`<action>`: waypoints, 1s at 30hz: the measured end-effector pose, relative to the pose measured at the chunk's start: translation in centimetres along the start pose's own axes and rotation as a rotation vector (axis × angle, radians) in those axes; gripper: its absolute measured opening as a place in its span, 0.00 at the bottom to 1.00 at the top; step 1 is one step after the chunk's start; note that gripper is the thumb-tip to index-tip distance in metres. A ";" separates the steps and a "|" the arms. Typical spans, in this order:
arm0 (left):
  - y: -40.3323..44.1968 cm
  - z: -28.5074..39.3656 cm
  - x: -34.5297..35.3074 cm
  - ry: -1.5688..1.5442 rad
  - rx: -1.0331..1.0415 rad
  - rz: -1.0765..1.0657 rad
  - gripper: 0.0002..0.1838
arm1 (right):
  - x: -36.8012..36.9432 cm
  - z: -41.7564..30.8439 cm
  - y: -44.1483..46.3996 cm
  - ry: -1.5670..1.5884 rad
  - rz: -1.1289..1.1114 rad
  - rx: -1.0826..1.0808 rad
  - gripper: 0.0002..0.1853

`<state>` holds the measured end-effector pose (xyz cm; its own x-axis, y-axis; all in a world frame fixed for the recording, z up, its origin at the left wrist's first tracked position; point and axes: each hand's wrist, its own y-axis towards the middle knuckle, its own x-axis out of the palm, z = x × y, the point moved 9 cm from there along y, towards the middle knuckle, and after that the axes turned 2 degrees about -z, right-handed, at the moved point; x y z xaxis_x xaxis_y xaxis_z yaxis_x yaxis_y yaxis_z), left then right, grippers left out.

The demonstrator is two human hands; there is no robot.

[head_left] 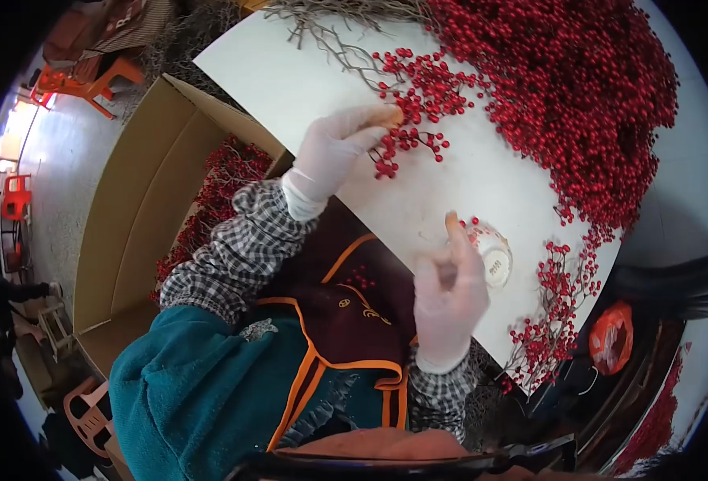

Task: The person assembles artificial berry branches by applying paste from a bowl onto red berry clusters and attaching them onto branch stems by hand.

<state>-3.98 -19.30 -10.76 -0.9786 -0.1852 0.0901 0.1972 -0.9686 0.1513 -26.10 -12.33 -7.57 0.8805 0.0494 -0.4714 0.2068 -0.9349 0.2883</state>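
Observation:
My left hand [339, 152], in a thin whitish glove with bare fingertips, is closed in a pinch over the white board [406, 212]. It grips a red berry sprig [408, 143], whose berries hang past the fingertips. My right hand [451, 293], gloved alike, is over the board's near edge. Its index finger points up and its thumb is apart, with nothing visible between them. Beside that hand is a small round white dish [496, 266] with dark marks on its base. A few loose berries [474, 221] are near the index fingertip.
A large heap of red berry stems [578, 96] covers the board's far right. More sprigs [546, 313] lie along the right edge, and bare twigs [346, 32] at the top. On the left stands an open cardboard box [141, 192] holding berry stems. Orange stools [89, 84] are beyond it.

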 end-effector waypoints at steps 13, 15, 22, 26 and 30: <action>0.1 3.9 -1.9 0.666 0.382 0.163 0.21 | 3.0 1.5 3.2 -0.017 0.087 0.085 0.21; 2.4 3.9 -3.6 0.868 0.378 0.231 0.22 | 2.7 0.9 3.4 -0.144 0.082 0.050 0.21; 8.0 0.7 -4.3 1.422 0.385 0.118 0.10 | 1.8 1.7 2.8 -0.174 0.118 0.057 0.19; 7.4 2.1 -4.1 1.318 0.455 0.117 0.08 | 1.3 1.7 2.3 -0.061 0.130 0.061 0.16; 5.8 7.0 -6.2 0.702 0.597 0.253 0.08 | 1.1 1.0 2.2 0.027 0.121 0.003 0.16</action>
<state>3.67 -22.63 -3.51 -0.6766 -0.6228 -0.3928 0.2155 -0.6776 0.7032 -25.13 -14.70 -8.30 0.9102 -0.0543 -0.4107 0.0972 -0.9358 0.3389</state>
